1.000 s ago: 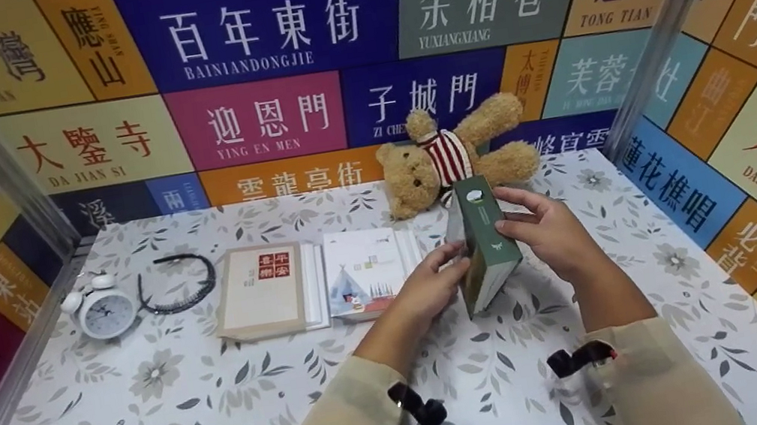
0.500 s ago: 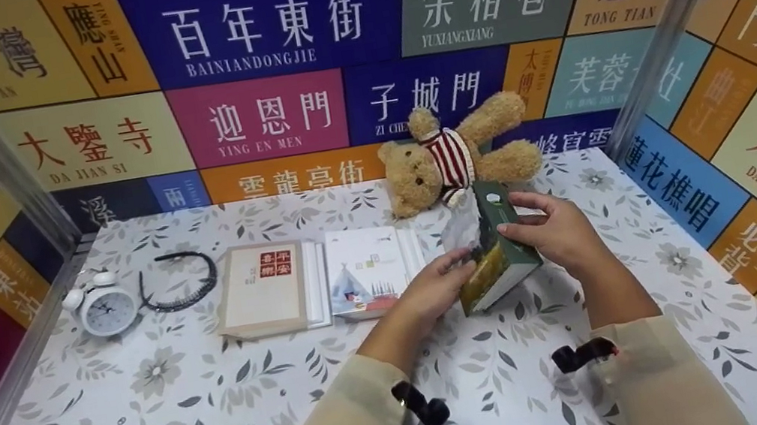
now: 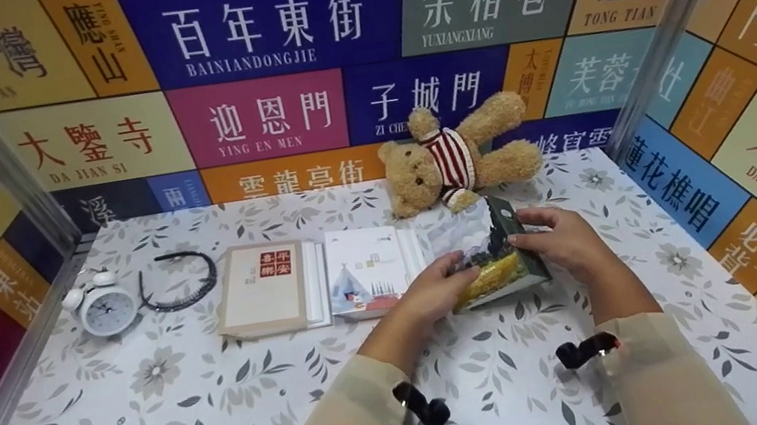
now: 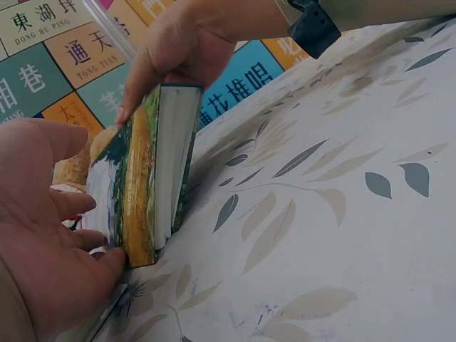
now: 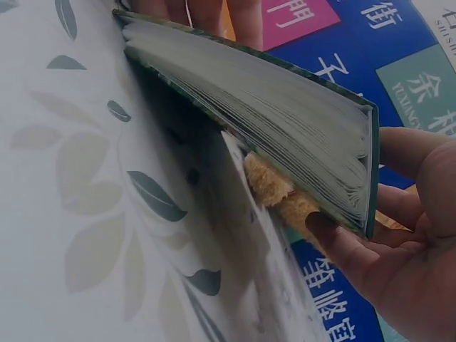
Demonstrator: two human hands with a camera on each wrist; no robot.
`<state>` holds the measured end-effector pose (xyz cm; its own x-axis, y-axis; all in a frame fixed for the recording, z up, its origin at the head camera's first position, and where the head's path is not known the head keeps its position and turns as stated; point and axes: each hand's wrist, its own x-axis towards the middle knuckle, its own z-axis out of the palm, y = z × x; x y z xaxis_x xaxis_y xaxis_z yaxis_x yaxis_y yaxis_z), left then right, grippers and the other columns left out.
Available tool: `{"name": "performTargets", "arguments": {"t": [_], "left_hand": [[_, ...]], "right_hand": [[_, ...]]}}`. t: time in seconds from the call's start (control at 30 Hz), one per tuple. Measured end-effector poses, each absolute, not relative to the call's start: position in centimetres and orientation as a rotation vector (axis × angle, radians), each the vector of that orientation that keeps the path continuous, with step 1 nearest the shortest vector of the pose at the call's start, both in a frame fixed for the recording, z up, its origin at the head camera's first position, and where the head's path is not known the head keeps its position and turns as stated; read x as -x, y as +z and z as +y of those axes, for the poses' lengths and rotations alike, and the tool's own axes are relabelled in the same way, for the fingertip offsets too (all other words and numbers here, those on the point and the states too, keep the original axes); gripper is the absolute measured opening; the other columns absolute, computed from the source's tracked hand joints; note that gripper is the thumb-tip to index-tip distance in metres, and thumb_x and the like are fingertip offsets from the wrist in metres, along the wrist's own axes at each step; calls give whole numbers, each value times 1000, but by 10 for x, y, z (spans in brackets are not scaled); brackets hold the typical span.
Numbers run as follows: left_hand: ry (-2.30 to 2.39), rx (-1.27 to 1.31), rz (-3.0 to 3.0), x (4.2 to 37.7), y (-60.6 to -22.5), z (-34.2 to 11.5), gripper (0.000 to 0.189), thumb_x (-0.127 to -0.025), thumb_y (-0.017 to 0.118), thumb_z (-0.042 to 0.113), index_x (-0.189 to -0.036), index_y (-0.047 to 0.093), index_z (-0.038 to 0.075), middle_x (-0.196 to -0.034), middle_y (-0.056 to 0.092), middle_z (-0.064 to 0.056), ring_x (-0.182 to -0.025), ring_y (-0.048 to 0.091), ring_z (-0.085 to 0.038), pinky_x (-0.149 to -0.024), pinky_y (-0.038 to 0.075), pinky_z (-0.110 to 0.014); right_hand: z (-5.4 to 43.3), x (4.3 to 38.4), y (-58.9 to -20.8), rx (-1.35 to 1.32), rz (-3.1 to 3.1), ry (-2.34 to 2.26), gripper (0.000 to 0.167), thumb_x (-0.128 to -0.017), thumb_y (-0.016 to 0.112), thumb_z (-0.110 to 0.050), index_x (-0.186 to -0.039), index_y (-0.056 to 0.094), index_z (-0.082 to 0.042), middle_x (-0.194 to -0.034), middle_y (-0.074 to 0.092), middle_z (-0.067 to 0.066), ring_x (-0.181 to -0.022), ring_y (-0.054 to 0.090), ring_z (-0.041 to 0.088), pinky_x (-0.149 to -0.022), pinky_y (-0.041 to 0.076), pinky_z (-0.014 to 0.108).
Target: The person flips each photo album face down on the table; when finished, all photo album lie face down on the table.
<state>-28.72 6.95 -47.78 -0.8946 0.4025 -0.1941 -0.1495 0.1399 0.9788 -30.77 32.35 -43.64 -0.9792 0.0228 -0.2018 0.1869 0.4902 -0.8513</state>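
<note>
A thick photo album with a painted landscape cover and dark green spine is held tilted over the table, its spine side raised. My right hand grips it at the spine; the right wrist view shows the thumb and fingers of that hand on either side of the spine. At the opposite, lower edge my left hand holds the album between thumb and fingers. White page edges face the left wrist camera. Just behind the album lies a teddy bear in a striped shirt, on its side.
To the left, a white tent-print album and a beige album lie side by side. Farther left are a black headband and a white alarm clock. Printed panels enclose the leaf-patterned table.
The green-spined album has turned from nearly upright, spine facing me, to a lower slant with its painted cover showing. Both hands have stayed on it, the right moving slightly right and down.
</note>
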Motion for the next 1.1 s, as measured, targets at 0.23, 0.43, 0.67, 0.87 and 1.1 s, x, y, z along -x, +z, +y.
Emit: {"name": "performTargets", "arguments": {"t": [0.23,0.43,0.67,0.87,1.1], "left_hand": [[1784,-244,2029,286,-478,70,69,-103,67,41,-164,44,17,-171,43,-11,-160,37,-33,-135,27,-50],[1726,-302,2113,287,-478,69,71,-103,68,34,-165,41,12,-171,42,-14,-160,37,-33,-135,27,-46],[1472,-521,2357,287,-477,67,71,-99,67,31,-162,46,8,-168,46,-16,-157,43,-34,-133,32,-47],[1514,-485,2316,290,-479,67,70,-99,67,33,-161,47,9,-165,50,-15,-155,46,-32,-132,34,-47],[1570,-447,2259,290,-478,67,68,-101,66,33,-163,46,10,-166,51,-12,-154,47,-29,-131,37,-45]], "right_hand": [[330,310,-447,-180,2524,-1517,80,-98,79,-29,-165,41,-9,-173,38,15,-158,39,37,-126,41,45],[331,313,-454,-160,2489,-1540,78,-100,76,-21,-165,38,-5,-172,39,19,-157,42,37,-124,45,38],[332,315,-459,-146,2461,-1525,77,-100,75,-17,-165,38,-3,-172,37,21,-155,44,39,-116,52,29],[332,314,-461,-160,2446,-1522,76,-100,75,-16,-165,37,-4,-172,37,22,-156,43,40,-125,45,42],[331,314,-463,-144,2484,-1493,75,-101,74,-16,-165,37,-3,-169,41,23,-156,43,41,-129,40,49]]}}
